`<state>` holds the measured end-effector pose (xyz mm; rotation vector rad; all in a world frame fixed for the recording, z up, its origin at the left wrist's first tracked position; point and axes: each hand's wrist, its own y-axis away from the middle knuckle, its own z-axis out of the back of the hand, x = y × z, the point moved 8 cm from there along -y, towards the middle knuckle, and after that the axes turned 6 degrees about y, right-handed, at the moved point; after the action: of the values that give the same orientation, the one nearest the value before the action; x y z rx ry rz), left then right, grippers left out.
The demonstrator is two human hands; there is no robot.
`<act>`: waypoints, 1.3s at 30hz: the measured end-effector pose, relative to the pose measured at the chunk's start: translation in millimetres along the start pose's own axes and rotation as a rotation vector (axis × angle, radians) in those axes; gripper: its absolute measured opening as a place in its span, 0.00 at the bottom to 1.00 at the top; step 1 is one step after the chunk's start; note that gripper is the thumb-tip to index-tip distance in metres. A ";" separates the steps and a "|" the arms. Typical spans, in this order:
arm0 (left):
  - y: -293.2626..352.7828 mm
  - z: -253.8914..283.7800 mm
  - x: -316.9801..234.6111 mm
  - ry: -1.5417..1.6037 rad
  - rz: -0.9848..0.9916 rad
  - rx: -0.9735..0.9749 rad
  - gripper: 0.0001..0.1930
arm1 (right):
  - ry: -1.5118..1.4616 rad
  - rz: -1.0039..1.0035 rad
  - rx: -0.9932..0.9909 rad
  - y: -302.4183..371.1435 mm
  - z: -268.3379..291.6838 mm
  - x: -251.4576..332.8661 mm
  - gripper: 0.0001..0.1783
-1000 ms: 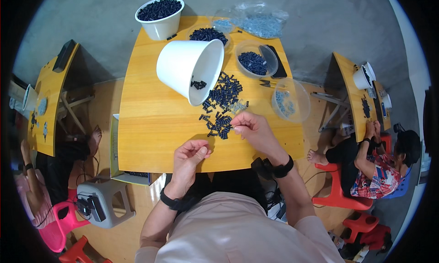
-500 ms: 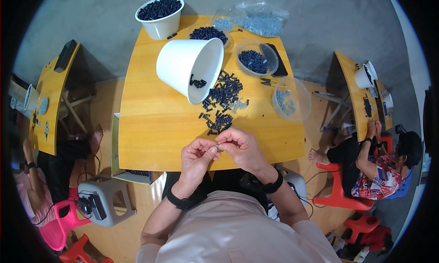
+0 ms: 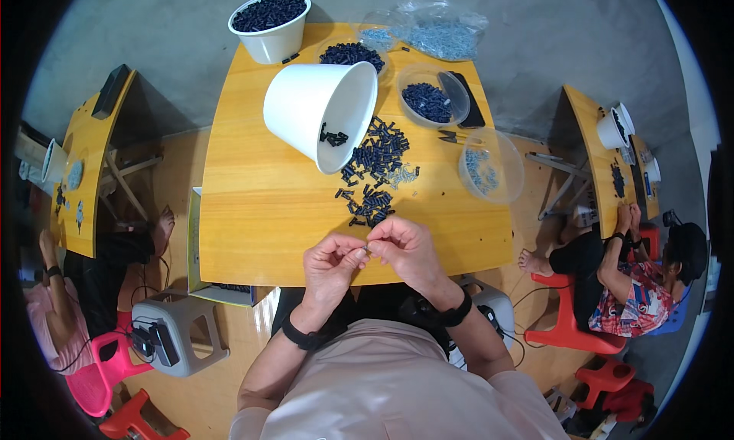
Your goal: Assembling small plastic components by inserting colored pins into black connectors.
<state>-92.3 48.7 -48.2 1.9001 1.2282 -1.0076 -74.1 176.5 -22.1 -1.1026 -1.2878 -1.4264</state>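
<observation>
My left hand [image 3: 334,263] and my right hand [image 3: 405,250] meet at the near edge of the yellow table, thumbs and fingertips pinched together. Between them is a tiny part, mostly covered by the fingers and too small to name. Just beyond the fingertips lies a small heap of short black plastic pieces [image 3: 372,205]. A larger pile of the same black pieces [image 3: 380,151] spreads farther back, with small clear bits [image 3: 402,175] at its right side. A white bucket [image 3: 306,111] lies tipped on its side, its mouth facing the pile and a few black pieces inside.
Behind stand a full white tub [image 3: 275,42], a bowl of black pieces [image 3: 430,102], a bag of light-blue bits [image 3: 443,35] and small scissors [image 3: 449,136]. A clear bowl [image 3: 501,168] sits at the right edge. People work at side tables near a red stool [image 3: 562,325] and grey stool [image 3: 180,337].
Both hands stay pinched together at nearly the same spot, with a slight shift of the fingers. The whole view has moved a little; the things on the table look unchanged.
</observation>
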 end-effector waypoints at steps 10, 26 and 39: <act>-0.6 0.6 9.0 0.133 0.108 0.003 0.03 | -0.131 0.058 -0.039 4.2 -2.1 5.0 0.03; 3.8 1.5 16.3 0.194 0.233 -0.004 0.05 | 0.807 0.401 -0.521 -12.5 55.8 19.6 0.05; 10.2 2.9 8.3 0.263 0.304 0.035 0.08 | 0.279 0.349 -0.117 10.6 -18.6 13.9 0.04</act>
<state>-81.3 46.4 -55.6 2.2172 1.0223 -0.6384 -67.5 156.6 -7.5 -1.0979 -0.7809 -1.3437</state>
